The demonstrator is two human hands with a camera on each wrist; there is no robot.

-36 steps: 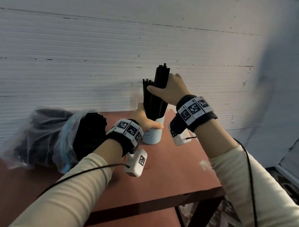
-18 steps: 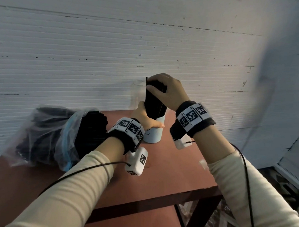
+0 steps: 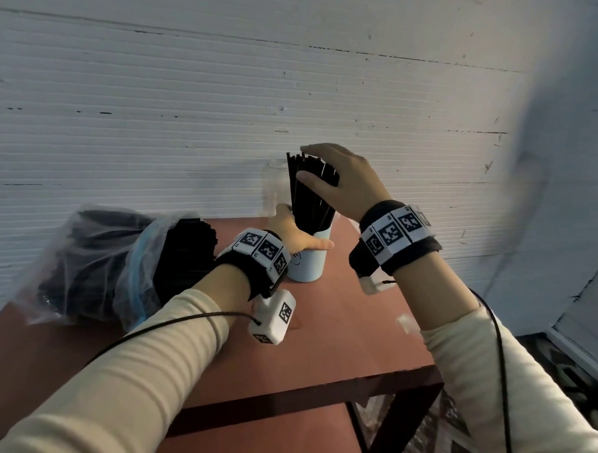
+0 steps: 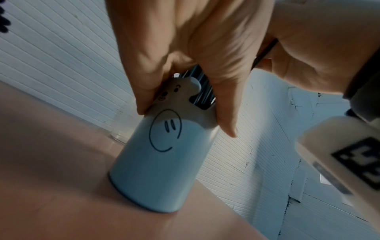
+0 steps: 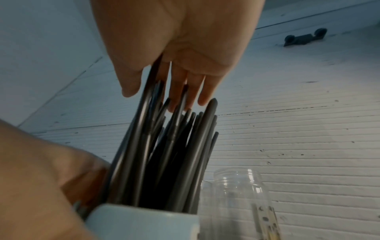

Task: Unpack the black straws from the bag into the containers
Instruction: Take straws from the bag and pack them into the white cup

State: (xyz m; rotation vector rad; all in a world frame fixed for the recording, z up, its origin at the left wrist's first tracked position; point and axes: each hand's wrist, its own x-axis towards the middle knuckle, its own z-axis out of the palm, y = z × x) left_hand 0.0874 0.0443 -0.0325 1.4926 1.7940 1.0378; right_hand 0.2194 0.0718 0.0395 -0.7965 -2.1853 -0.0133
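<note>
A pale blue cup (image 3: 307, 263) with a drawn smiley (image 4: 164, 131) stands at the back of the red-brown table (image 3: 330, 344). A bundle of black straws (image 3: 308, 205) stands in it, fanned out loosely (image 5: 164, 154). My left hand (image 3: 300, 238) grips the cup by its rim, thumb on one side and fingers on the other (image 4: 144, 97). Over the straw tops lies my right hand (image 3: 343, 183), its fingers straight (image 5: 185, 91) and its thumb beside the bundle. A clear plastic bag (image 3: 104, 265) packed with more black straws lies at the table's back left.
A clear jar (image 5: 236, 194) stands empty just behind the cup, against the white ribbed wall (image 3: 183, 111). The table's front edge and right corner (image 3: 431, 374) are close to my arms, with patterned floor below to the right.
A second ago my right hand held the bundle high above the cup. It pushed the straws down into the cup, then its fingers straightened and the straws fanned out. The left hand kept its hold.
</note>
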